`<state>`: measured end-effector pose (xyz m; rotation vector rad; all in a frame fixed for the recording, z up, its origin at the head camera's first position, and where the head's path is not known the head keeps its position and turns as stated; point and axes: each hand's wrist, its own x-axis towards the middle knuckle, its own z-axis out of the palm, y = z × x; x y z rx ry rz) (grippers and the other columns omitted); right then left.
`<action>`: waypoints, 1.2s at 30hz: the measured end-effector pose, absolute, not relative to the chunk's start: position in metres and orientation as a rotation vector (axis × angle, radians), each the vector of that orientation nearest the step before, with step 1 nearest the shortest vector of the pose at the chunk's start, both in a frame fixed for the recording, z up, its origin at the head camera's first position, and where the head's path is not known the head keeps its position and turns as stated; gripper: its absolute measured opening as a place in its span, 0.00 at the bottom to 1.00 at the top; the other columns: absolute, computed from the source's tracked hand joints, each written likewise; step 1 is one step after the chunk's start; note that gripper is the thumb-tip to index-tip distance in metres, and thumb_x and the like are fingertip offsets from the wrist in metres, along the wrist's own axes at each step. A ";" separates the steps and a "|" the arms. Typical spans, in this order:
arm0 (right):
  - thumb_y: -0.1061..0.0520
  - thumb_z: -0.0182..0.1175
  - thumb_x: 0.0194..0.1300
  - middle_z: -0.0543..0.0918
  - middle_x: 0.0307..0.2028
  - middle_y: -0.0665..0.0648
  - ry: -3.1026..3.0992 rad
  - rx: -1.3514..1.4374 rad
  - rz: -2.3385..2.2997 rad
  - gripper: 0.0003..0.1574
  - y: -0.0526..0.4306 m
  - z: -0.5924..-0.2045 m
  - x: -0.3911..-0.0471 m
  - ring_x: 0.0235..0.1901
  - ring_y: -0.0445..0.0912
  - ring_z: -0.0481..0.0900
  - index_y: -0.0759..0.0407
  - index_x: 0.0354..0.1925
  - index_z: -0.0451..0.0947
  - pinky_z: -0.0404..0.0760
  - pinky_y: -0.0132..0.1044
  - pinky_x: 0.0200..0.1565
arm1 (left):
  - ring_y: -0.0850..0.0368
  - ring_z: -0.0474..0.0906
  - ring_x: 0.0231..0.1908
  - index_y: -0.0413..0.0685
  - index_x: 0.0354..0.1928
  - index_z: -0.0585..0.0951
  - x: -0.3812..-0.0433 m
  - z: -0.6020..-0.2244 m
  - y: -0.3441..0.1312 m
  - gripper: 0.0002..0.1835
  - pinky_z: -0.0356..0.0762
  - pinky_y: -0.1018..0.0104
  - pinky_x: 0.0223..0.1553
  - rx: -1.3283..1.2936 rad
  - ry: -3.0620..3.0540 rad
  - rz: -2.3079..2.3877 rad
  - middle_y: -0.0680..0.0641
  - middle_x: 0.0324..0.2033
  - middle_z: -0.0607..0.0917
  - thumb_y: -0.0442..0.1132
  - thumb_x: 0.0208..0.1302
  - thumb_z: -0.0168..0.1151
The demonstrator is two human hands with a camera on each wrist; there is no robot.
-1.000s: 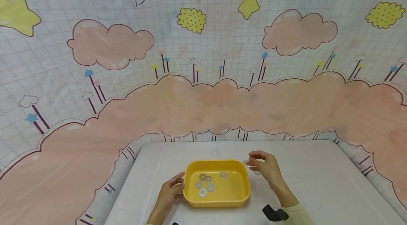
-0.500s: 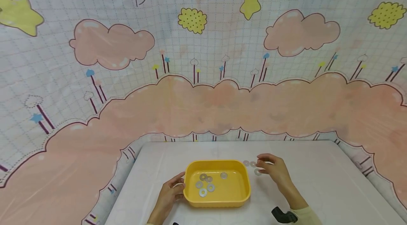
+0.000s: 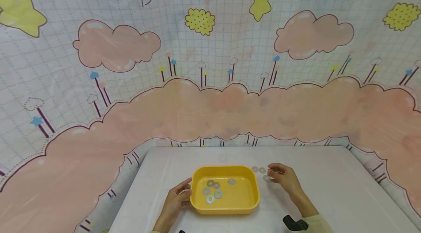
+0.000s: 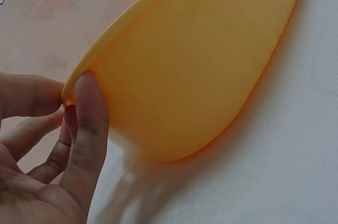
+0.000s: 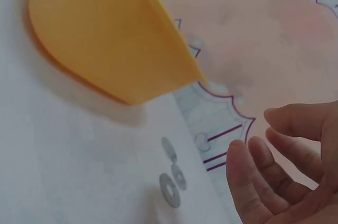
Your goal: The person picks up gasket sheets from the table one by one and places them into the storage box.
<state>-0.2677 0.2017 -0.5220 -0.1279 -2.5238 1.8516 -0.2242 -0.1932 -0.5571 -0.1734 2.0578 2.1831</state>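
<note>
A yellow plastic bin (image 3: 227,209) stands on the white table with several flat metal washers (image 3: 208,200) scattered on its floor. My left hand (image 3: 174,198) holds the bin's left side; in the left wrist view its thumb and fingers meet the rim and outer wall of the bin (image 4: 190,71). To the right of the bin, my right hand (image 3: 287,180) hovers over the table, fingers loosely bent, and the right wrist view shows nothing between them. Beside its fingertips lie three more washers (image 5: 165,195), apart from the bin's far right corner.
The white table (image 3: 335,189) reaches back to a hanging cloth (image 3: 263,112) printed with clouds and stars. A black strap device (image 3: 295,223) sits on the right wrist at the sleeve's edge.
My right hand has moved right, away from the bin, and slightly toward me, uncovering the washers on the table. My left hand and the bin have stayed in place.
</note>
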 end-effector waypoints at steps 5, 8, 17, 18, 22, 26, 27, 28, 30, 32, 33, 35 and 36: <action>0.51 0.60 0.61 0.81 0.43 0.58 -2.596 -0.168 1.634 0.23 0.207 -0.536 -0.272 0.40 0.46 0.79 0.62 0.51 0.76 0.83 0.34 0.40 | 0.61 0.76 0.33 0.44 0.66 0.65 -0.225 -0.557 -0.193 0.32 0.79 0.69 0.32 -0.169 2.047 2.182 0.49 0.44 0.73 0.34 0.58 0.59; 0.52 0.60 0.61 0.83 0.42 0.56 -2.628 -0.204 1.533 0.21 0.210 -0.540 -0.274 0.40 0.44 0.79 0.59 0.50 0.78 0.81 0.36 0.42 | 0.61 0.75 0.32 0.43 0.66 0.65 -0.225 -0.556 -0.194 0.32 0.79 0.69 0.32 -0.161 2.029 2.185 0.48 0.44 0.73 0.33 0.59 0.58; 0.53 0.62 0.59 0.82 0.38 0.56 -2.674 -0.231 1.473 0.20 0.213 -0.555 -0.283 0.37 0.45 0.76 0.59 0.49 0.80 0.77 0.32 0.37 | 0.61 0.76 0.32 0.42 0.66 0.65 -0.225 -0.555 -0.194 0.32 0.80 0.69 0.32 -0.171 2.024 2.185 0.49 0.44 0.73 0.33 0.59 0.59; 0.54 0.62 0.58 0.81 0.37 0.56 -2.678 -0.236 1.464 0.19 0.213 -0.557 -0.284 0.37 0.45 0.75 0.58 0.48 0.80 0.76 0.30 0.36 | 0.61 0.76 0.32 0.42 0.66 0.65 -0.225 -0.555 -0.193 0.32 0.80 0.69 0.32 -0.171 2.029 2.185 0.49 0.44 0.73 0.34 0.59 0.59; 0.53 0.63 0.57 0.79 0.36 0.57 -2.714 -0.241 1.437 0.20 0.214 -0.565 -0.290 0.36 0.47 0.72 0.59 0.48 0.81 0.72 0.30 0.33 | 0.62 0.76 0.32 0.43 0.66 0.65 -0.224 -0.557 -0.192 0.32 0.80 0.69 0.32 -0.168 2.050 2.183 0.49 0.44 0.73 0.34 0.58 0.59; 0.52 0.64 0.56 0.80 0.35 0.56 -2.767 -0.240 1.423 0.22 0.215 -0.571 -0.293 0.35 0.47 0.71 0.58 0.48 0.81 0.72 0.30 0.33 | 0.62 0.76 0.31 0.43 0.66 0.66 -0.223 -0.558 -0.192 0.32 0.80 0.70 0.32 -0.169 2.058 2.186 0.49 0.43 0.73 0.34 0.57 0.60; 0.52 0.65 0.55 0.80 0.35 0.56 -2.773 -0.236 1.419 0.22 0.215 -0.571 -0.293 0.35 0.47 0.71 0.58 0.48 0.81 0.72 0.31 0.33 | 0.62 0.76 0.31 0.43 0.66 0.66 -0.223 -0.558 -0.192 0.32 0.80 0.70 0.32 -0.167 2.060 2.188 0.49 0.43 0.73 0.34 0.57 0.60; 0.51 0.65 0.55 0.80 0.35 0.57 -2.778 -0.227 1.411 0.23 0.215 -0.571 -0.293 0.35 0.48 0.72 0.58 0.48 0.81 0.72 0.31 0.33 | 0.62 0.75 0.31 0.42 0.66 0.66 -0.223 -0.558 -0.192 0.32 0.80 0.70 0.31 -0.166 2.060 2.191 0.49 0.43 0.73 0.34 0.57 0.60; 0.50 0.65 0.55 0.80 0.37 0.57 -2.790 -0.226 1.391 0.23 0.214 -0.571 -0.293 0.36 0.48 0.72 0.58 0.49 0.81 0.72 0.32 0.34 | 0.62 0.75 0.31 0.42 0.66 0.66 -0.222 -0.558 -0.192 0.32 0.80 0.70 0.31 -0.159 2.064 2.193 0.49 0.43 0.73 0.34 0.57 0.60; 0.49 0.65 0.55 0.80 0.39 0.58 -2.802 -0.223 1.363 0.23 0.214 -0.571 -0.293 0.38 0.48 0.72 0.58 0.48 0.81 0.72 0.34 0.36 | 0.62 0.75 0.31 0.42 0.66 0.66 -0.222 -0.558 -0.191 0.32 0.79 0.70 0.31 -0.159 2.065 2.197 0.49 0.43 0.73 0.34 0.57 0.60; 0.48 0.65 0.55 0.81 0.40 0.59 -2.809 -0.220 1.347 0.24 0.214 -0.571 -0.293 0.38 0.49 0.72 0.58 0.48 0.81 0.72 0.36 0.37 | 0.62 0.75 0.31 0.42 0.66 0.66 -0.221 -0.558 -0.191 0.32 0.79 0.70 0.31 -0.161 2.065 2.197 0.49 0.43 0.73 0.34 0.57 0.60; 0.47 0.65 0.55 0.81 0.42 0.60 -2.824 -0.216 1.309 0.24 0.214 -0.572 -0.293 0.40 0.50 0.73 0.57 0.48 0.81 0.73 0.40 0.40 | 0.62 0.75 0.31 0.43 0.66 0.66 -0.220 -0.558 -0.191 0.32 0.79 0.70 0.31 -0.162 2.067 2.192 0.49 0.43 0.73 0.34 0.57 0.60; 0.47 0.65 0.54 0.80 0.42 0.61 -2.830 -0.211 1.291 0.24 0.214 -0.572 -0.293 0.40 0.50 0.73 0.57 0.48 0.82 0.73 0.43 0.41 | 0.62 0.75 0.32 0.43 0.66 0.66 -0.220 -0.558 -0.191 0.32 0.79 0.70 0.32 -0.169 2.064 2.192 0.49 0.43 0.73 0.34 0.57 0.60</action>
